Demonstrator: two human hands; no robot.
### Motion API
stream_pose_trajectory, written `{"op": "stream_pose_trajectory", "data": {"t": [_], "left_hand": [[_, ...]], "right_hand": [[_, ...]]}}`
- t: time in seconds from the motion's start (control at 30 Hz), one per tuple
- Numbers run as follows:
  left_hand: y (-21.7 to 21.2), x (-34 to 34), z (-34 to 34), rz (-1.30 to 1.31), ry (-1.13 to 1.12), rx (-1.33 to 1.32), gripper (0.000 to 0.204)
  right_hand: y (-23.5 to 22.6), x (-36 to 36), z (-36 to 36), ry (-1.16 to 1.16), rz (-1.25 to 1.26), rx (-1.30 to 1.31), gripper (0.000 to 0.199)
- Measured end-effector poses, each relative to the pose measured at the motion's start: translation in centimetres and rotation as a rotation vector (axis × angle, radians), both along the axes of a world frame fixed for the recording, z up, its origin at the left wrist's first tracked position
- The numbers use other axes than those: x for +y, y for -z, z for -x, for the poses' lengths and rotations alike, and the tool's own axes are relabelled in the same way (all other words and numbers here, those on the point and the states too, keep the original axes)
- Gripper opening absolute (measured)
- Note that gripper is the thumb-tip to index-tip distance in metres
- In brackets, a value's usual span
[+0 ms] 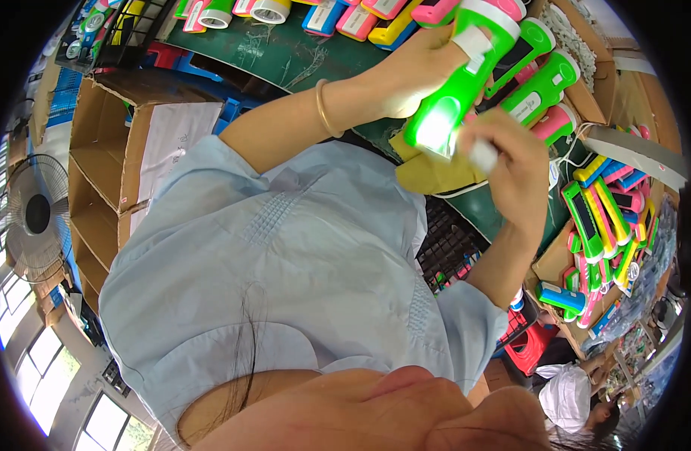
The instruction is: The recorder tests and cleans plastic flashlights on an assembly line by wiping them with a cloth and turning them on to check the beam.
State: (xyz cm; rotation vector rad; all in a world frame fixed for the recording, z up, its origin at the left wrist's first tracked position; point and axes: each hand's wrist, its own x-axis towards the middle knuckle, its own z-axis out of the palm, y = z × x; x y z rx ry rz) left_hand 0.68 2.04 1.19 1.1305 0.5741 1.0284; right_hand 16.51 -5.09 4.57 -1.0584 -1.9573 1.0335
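My left hand (414, 69) is wrapped round a green and white flashlight (452, 92), held tilted over the bench. Its lamp end glows brightly, pointing down toward my body. Close beside that lit end is my right hand (517, 169), its fingers curled round a small whitish piece (483, 156). Motion blurs that piece, so its kind is unclear. More green flashlights (539, 92) lie just beyond my right hand. Under the lit end is an olive-yellow sheet or cloth (435, 174), with a white cord (465, 189) running along it.
Colourful flashlights (356, 22) line the far side of the green bench (278, 62). A carton (586, 259) on the right holds many more. Cardboard compartments (97, 173) and a fan (37, 214) stand at left. Another person (567, 395) is at lower right.
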Motion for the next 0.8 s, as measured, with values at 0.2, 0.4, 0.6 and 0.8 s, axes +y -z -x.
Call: {"op": "stream_pose_trajectory", "data": {"t": [0.2, 0.4, 0.6, 0.8], "left_hand": [[-1.0, 0.3, 0.4, 0.227, 0.082, -0.347, 0.041], [1.2, -0.2, 0.7, 0.167, 0.215, -0.420, 0.042], [2.7, -2.4, 1.8, -0.957, 0.176, 0.046, 0.061], [1.8, -4.2, 5.0, -0.702, 0.238, 0.385, 0.068]], "right_hand": [[4.6, -3.5, 3.3, 0.189, -0.681, -0.264, 0.037], [5.2, -5.8, 4.0, 0.419, -0.520, -0.233, 0.061], [9.1, -4.2, 4.0, 0.453, -0.022, 0.234, 0.049], [7.1, -3.6, 2.3, 0.478, -0.105, -0.049, 0.038]]}}
